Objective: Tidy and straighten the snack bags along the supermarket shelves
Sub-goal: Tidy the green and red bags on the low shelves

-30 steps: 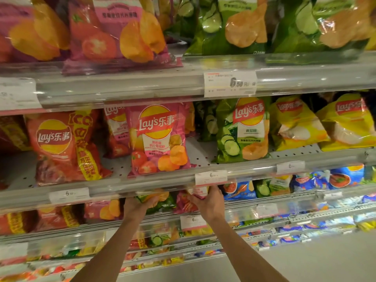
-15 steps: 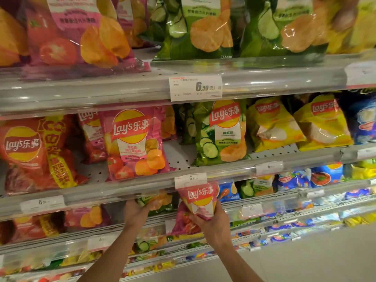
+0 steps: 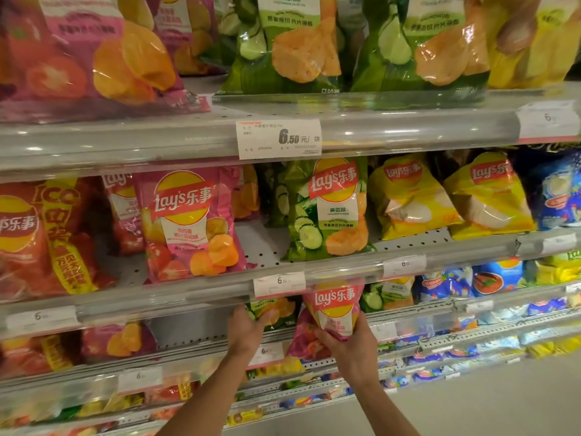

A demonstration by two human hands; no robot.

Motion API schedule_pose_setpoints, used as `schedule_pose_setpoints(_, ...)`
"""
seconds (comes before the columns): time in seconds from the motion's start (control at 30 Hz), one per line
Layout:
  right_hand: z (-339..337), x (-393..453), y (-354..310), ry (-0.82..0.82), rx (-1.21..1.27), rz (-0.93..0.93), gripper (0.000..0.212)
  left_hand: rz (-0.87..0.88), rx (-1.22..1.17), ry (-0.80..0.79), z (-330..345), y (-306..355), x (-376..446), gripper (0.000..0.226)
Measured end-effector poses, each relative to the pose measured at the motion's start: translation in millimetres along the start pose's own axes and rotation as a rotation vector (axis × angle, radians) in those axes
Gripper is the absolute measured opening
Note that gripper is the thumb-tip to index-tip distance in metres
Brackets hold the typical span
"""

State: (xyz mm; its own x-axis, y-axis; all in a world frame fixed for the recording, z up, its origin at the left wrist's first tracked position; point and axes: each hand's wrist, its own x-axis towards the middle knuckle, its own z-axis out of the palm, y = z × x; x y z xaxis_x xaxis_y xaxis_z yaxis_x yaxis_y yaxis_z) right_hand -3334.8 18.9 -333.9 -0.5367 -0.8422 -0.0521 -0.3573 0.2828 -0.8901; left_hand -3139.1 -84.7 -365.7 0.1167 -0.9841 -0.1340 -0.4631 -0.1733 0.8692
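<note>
Pink bag (image 3: 335,308) gripped at its lower end by right hand (image 3: 347,343), long axis upright, top tucked just under the price rail (image 3: 188,297) and in front of it. Left hand (image 3: 248,328) beside it, fingers curled on green bag (image 3: 276,311) further back under that rail. Right hand nearer; likely next: push pink bag back beneath the rail.

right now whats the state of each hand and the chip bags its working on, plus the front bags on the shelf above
left hand: gripping a green cucumber chip bag on the third shelf
right hand: gripping a small pink tomato chip bag, held upright
large pink tomato chip bag: standing upright, facing out
green cucumber bag on the middle shelf: upright, leaning slightly
yellow chip bags: slumped, tilted
</note>
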Motion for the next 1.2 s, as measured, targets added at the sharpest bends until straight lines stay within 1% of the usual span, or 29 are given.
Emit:
schedule_pose_setpoints(0.07,4,-2,-3,-0.011,-0.002,-0.007,0.065,-0.013,0.043,-0.055,-2,1,3,0.048)
schedule_pose_setpoints(0.17,16,-10,-11,-0.016,0.006,-0.021,0.068,-0.024,0.103,-0.172,-12,0,4,0.06)
schedule_pose_setpoints(0.23,30,-19,-17,-0.019,0.01,-0.04,0.069,0.006,0.127,-0.228,-25,-7,0,0.068)
schedule_pose_setpoints(0.27,38,-25,-22,-0.028,0.003,-0.048,0.071,0.026,0.147,-0.232,-34,-12,-3,0.069)
schedule_pose_setpoints(0.33,58,-36,-31,-0.064,-0.007,-0.058,0.074,0.083,0.242,-0.184,-58,-27,-13,0.06)
schedule_pose_setpoints(0.43,91,-52,-49,-0.132,0.007,-0.079,0.079,0.289,0.517,0.005,-102,-57,-32,0.047)
schedule_pose_setpoints(0.53,127,-65,-69,-0.195,-0.012,-0.088,0.081,0.372,0.717,0.061,-140,-88,-52,0.044)
schedule_pose_setpoints(0.6,151,-71,-84,-0.207,-0.018,-0.081,0.077,0.335,0.842,0.088,-160,-103,-61,0.047)
schedule_pose_setpoints(0.67,175,-73,-99,-0.197,-0.032,-0.107,0.073,0.278,0.849,0.116,-176,-113,-63,0.059)
schedule_pose_setpoints(0.7,186,-72,-105,-0.191,-0.053,-0.122,0.074,0.264,0.862,0.103,-182,-118,-62,0.064)
schedule_pose_setpoints(0.77,204,-70,-115,-0.179,-0.115,-0.127,0.086,0.209,0.911,0.016,-188,-128,-63,0.071)
schedule_pose_setpoints(0.83,216,-69,-120,-0.161,-0.152,-0.125,0.092,0.206,0.931,-0.021,-194,-136,-65,0.077)
schedule_pose_setpoints(0.9,225,-69,-121,-0.165,-0.183,-0.13,0.095,0.23,0.957,-0.027,-197,-136,-68,0.08)
schedule_pose_setpoints(1.0,235,-69,-120,-0.19,-0.196,-0.11,0.101,0.21,0.986,-0.068,-199,-135,-68,0.083)
schedule_pose_setpoints(1.1,241,-69,-115,-0.224,-0.19,-0.077,0.102,0.191,0.974,-0.09,-200,-136,-66,0.084)
schedule_pose_setpoints(1.2,243,-69,-111,-0.234,-0.284,-0.067,0.107,0.202,0.96,-0.095,-204,-135,-67,0.084)
